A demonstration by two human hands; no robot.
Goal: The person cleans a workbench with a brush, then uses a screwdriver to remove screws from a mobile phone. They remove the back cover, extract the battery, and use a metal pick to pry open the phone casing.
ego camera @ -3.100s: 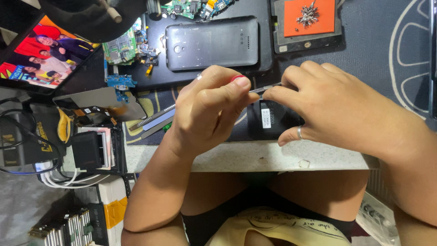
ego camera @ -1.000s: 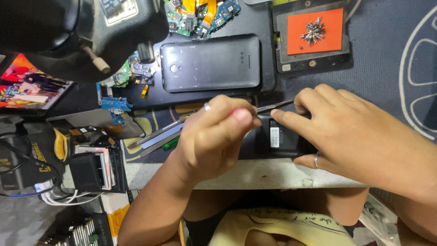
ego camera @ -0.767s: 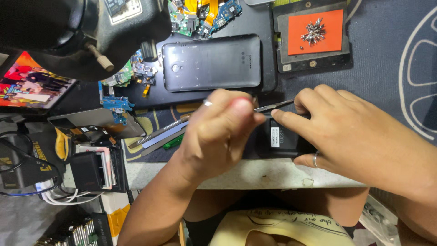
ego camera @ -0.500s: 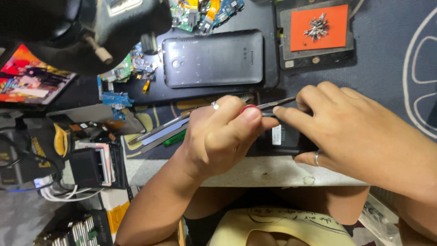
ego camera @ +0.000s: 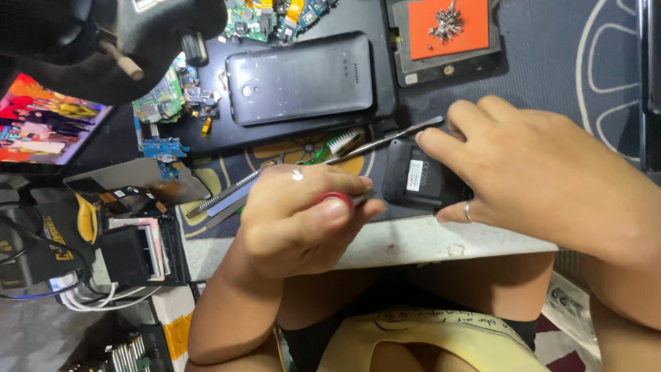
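My right hand presses on a small black device with a white label, lying near the table's front edge. My left hand is curled around a thin tool with a red grip. The tool's tip points toward the device's left side and sits just short of it. A long metal pry tool lies across the mat behind both hands, beside a green brush.
A black phone back cover lies further back. An orange pad with loose screws sits at the back right. Circuit boards lie at the left. A dark bulky object overhangs the top left. Cables and boxes crowd the lower left.
My left hand has drawn down and left, away from my right hand and the device. The right hand stays on the device.
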